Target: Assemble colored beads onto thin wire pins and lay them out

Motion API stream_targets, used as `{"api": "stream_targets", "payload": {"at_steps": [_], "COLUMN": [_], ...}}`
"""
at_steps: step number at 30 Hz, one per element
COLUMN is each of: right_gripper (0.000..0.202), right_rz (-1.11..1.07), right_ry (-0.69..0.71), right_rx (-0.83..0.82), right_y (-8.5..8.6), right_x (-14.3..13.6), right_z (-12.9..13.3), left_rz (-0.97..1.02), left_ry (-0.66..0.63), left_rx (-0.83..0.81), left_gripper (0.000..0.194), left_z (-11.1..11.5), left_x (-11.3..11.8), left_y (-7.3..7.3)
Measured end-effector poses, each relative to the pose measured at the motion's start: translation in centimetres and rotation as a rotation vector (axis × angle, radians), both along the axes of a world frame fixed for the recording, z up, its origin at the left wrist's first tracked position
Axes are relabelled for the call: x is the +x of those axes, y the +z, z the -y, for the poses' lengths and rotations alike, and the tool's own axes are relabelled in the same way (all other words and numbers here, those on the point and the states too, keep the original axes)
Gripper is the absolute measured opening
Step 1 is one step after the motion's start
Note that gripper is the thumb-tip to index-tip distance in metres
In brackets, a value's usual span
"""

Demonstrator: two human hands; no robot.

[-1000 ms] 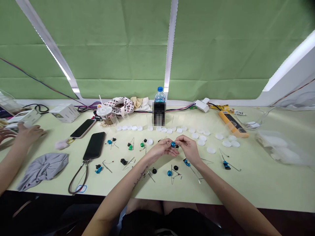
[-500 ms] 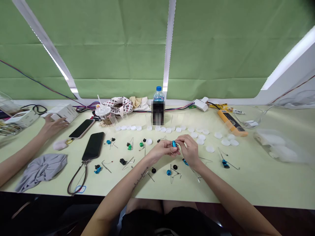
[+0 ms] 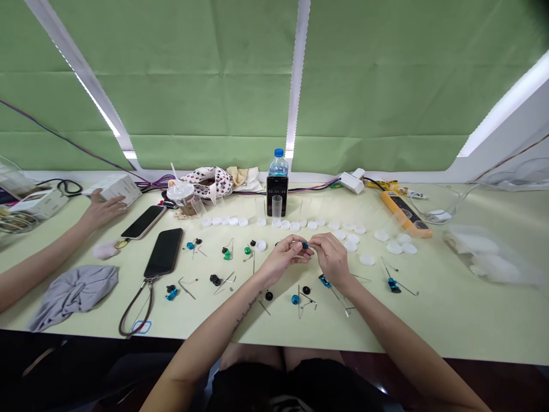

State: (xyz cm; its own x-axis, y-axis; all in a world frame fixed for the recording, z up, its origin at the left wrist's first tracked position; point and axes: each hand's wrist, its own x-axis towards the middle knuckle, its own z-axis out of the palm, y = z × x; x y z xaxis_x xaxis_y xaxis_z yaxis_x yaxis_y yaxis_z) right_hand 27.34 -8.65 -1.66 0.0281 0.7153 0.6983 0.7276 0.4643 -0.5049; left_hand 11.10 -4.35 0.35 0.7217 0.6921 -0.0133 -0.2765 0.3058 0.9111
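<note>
Above the middle of the table my left hand (image 3: 282, 258) pinches a small blue metal part (image 3: 305, 245), mostly covered by the fingers. My right hand (image 3: 331, 258) is closed, its fingertips pressed together at the right end of that part; what lies between them is hidden. Under my right wrist lies another blue metal piece (image 3: 325, 281) with thin metal rods. Nearer to me are a round blue piece (image 3: 295, 299), a black round knob (image 3: 306, 290) and a bent hex key (image 3: 309, 303). A further blue piece (image 3: 392, 285) with rods lies to the right.
White round caps (image 3: 295, 226) and clear tubes (image 3: 277, 209) line the back, before a phone (image 3: 271, 187) showing a timer and a water bottle (image 3: 278, 166). Two phones (image 3: 163, 252) lie left. Another person's hand (image 3: 104, 212) rests on a white box (image 3: 122, 191). An orange multi-tool-like device (image 3: 405, 214) lies right.
The blue part has turned between my fingers and shows less of itself. My right hand has shifted slightly. The other person's hand has moved a little right and away with the white box.
</note>
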Motion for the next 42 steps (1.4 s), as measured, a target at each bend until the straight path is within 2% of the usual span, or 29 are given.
{"api": "stream_targets", "payload": {"at_steps": [4, 11, 21, 25, 28, 37, 42], "right_gripper": [0.016, 0.015, 0.013, 0.016, 0.020, 0.016, 0.014], "right_rz": [-0.040, -0.180, -0.365, -0.396, -0.382, -0.424, -0.480], "right_ry": [0.043, 0.144, 0.213, 0.193, 0.235, 0.205, 0.239], "right_rx": [-0.033, -0.106, -0.182, -0.225, -0.262, -0.258, -0.298], "right_y": [0.1, 0.9, 1.5, 1.6, 1.7, 1.4, 1.4], "right_x": [-0.2, -1.2, -1.4, -1.3, -1.4, -1.5, -1.4], "right_z": [0.0, 0.4, 0.3, 0.3, 0.2, 0.1, 0.1], "left_rz": [-0.009, -0.168, -0.303, -0.306, -0.301, -0.330, -0.351], "left_ry": [0.007, -0.029, -0.182, -0.157, -0.144, -0.115, -0.117], "left_rx": [-0.045, -0.055, -0.180, -0.190, -0.177, -0.193, -0.218], "left_gripper": [0.041, 0.052, 0.038, 0.037, 0.037, 0.033, 0.035], "left_z": [-0.3, -0.6, -0.3, -0.5, -0.7, -0.9, -0.9], "left_x": [0.0, -0.3, -0.1, -0.1, -0.2, -0.2, -0.2], "left_y": [-0.3, -0.6, 0.2, 0.0, -0.4, -0.9, -1.1]}}
